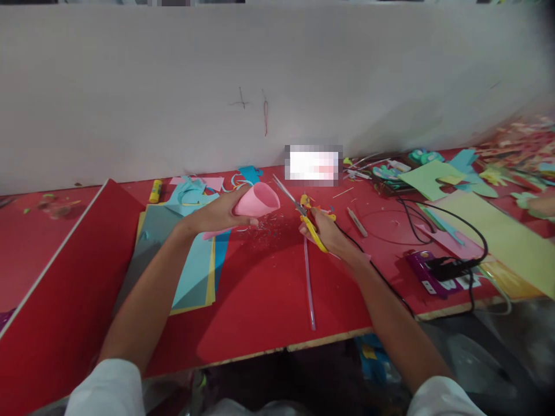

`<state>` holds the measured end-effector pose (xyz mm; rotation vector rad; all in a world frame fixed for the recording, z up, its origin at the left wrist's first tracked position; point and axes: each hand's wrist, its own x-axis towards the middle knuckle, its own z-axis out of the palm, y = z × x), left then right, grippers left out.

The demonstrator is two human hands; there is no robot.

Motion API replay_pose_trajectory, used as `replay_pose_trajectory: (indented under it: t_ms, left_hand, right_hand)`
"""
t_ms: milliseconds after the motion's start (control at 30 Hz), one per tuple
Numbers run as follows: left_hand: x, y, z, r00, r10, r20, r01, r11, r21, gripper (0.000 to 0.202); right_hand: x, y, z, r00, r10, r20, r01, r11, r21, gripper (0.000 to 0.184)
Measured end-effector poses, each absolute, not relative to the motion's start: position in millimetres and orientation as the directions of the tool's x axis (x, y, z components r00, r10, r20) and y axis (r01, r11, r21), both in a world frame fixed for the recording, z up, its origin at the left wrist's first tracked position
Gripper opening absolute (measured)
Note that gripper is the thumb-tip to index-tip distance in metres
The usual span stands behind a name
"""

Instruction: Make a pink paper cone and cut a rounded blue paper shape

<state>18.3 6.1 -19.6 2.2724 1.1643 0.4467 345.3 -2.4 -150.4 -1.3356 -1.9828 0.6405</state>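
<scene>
My left hand (pixel 223 211) is wrapped round a pink paper cone (pixel 259 200) whose wide opening faces right. In my right hand (pixel 325 231) is a pair of scissors (pixel 313 234) with yellow handles; the metal blades point up and left, toward the cone but apart from it. A yellow hot glue gun (pixel 306 200) seems to lie just behind my right hand, partly covered by it. Small paper scraps (pixel 269 226) are scattered on the red tabletop between my hands. Below the scissors lies a clear glue stick (pixel 309 289).
Stacked coloured sheets (pixel 197 277) lie at left beside a red upright board (pixel 73 277) and a yellow glue tube (pixel 155 191). A cutter knife (pixel 356 222), purple power strip (pixel 427 271) with black cables, and green paper (pixel 494 231) occupy the right. Another person's hand (pixel 541 205) shows at far right.
</scene>
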Motion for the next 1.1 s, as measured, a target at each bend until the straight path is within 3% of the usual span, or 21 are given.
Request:
replay_pose_trajectory:
  t_ms: [333, 767, 1100]
  left_hand:
    - [14.5, 4.2, -19.3, 0.627, 0.766, -0.140, 0.677, -0.448, 0.584, 0.077]
    - [18.7, 3.5, -19.1, 0.688, 0.706, -0.167, 0.633, -0.472, 0.613, 0.083]
    - [24.3, 1.4, -21.7, 0.676, 0.715, -0.179, 0.656, -0.474, 0.587, 0.088]
  right_hand:
    - [340.2, -7.5, -142.4, -0.323, 0.925, 0.199, 0.640, 0.368, -0.675, 0.053]
    - [339.3, -12.1, -128.5, -0.295, 0.926, 0.236, 0.712, 0.378, -0.592, 0.053]
    - [340.5, -11.0, -128.9, -0.133, 0.938, 0.322, 0.756, 0.306, -0.579, 0.058]
